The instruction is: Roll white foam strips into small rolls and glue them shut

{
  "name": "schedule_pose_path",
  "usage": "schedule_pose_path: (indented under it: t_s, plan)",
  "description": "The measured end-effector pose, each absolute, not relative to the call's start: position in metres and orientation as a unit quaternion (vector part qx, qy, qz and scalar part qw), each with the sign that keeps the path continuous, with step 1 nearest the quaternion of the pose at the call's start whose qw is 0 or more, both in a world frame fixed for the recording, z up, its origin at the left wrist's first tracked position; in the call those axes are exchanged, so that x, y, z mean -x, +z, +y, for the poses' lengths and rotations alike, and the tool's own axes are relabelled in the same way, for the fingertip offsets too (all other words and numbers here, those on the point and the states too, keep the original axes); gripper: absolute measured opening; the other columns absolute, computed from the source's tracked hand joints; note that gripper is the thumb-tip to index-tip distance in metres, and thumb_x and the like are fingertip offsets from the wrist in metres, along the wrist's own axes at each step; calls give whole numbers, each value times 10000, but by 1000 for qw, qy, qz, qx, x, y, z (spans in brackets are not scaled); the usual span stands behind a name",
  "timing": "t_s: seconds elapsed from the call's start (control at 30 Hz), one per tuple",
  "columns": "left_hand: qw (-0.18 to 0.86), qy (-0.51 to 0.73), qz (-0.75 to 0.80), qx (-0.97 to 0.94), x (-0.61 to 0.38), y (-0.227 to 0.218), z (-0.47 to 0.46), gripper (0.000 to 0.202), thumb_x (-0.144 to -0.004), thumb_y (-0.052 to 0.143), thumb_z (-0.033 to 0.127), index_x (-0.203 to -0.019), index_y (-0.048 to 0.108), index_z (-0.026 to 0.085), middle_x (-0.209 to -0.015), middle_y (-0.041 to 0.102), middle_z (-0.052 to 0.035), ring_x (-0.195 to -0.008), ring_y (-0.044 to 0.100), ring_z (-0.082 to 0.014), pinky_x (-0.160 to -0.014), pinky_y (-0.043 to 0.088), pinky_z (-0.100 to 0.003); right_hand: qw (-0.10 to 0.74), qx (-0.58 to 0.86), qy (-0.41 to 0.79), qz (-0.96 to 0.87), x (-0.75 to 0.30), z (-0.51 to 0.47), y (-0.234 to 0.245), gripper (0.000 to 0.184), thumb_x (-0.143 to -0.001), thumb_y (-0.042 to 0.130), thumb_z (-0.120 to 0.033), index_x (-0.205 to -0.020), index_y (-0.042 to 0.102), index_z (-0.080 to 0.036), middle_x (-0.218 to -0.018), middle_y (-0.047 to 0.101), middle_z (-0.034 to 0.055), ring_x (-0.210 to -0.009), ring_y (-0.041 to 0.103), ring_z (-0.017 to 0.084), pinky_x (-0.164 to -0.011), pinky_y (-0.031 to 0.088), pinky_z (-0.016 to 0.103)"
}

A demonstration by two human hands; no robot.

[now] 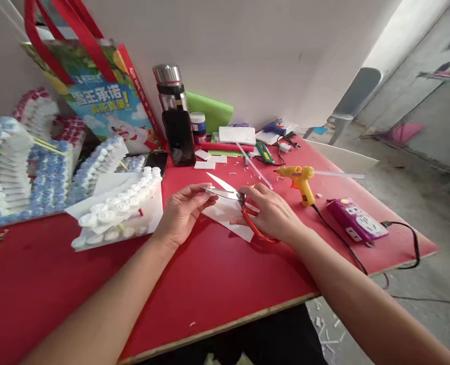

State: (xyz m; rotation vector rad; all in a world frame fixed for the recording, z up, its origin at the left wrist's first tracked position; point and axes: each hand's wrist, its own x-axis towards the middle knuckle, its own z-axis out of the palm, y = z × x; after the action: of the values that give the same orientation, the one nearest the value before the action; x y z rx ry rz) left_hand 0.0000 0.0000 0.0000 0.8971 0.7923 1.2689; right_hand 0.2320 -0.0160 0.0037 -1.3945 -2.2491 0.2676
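Observation:
My right hand (272,213) is closed round the red handles of a pair of scissors (228,192), whose open blades point left over a white sheet (225,215) lying on the red table (217,284). My left hand (183,210) rests on the left part of that sheet, fingers curled and thumb near the lower blade, pinching the sheet's edge. The scissors' handles are partly hidden under my right fingers.
A yellow glue gun (303,182) and a purple power strip (356,220) lie to the right. Bottle-cap models (114,210) and a printed bag (103,96) fill the left. A steel flask (170,88), a dark phone (178,137), white foam pieces (210,159) and green sheets stand at the back.

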Motion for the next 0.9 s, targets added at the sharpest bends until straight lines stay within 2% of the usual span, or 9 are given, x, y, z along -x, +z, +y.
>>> schedule_pose_path:
  t_s: [0.23,0.57,0.9]
  plan:
    - [648,550,351,-393,1,-2,0,242,-753,816,181,-994,788,175,-938,768,-38,-868,714,-148,-877,555,-263,268,624,104,-727,-237,-14,10,499,-839,645,-629,-1174,614,-260,-945,594,64,-753,577,211,-660,445,313]
    - [677,542,343,-361,3,-1,3,246,-734,821,157,-977,787,179,-890,755,-26,-807,704,-119,-842,573,-234,287,460,80,-836,-232,-19,8,508,-846,689,-564,-1194,605,-205,-973,595,84,-820,572,205,-746,466,313]
    - [689,536,341,-349,4,0,2,197,-728,819,143,-917,765,158,-906,757,-49,-836,716,-155,-830,588,-276,269,462,82,-841,-232,-18,4,528,-842,693,-565,-1209,614,-194,-966,596,84,-797,562,197,-708,454,307]
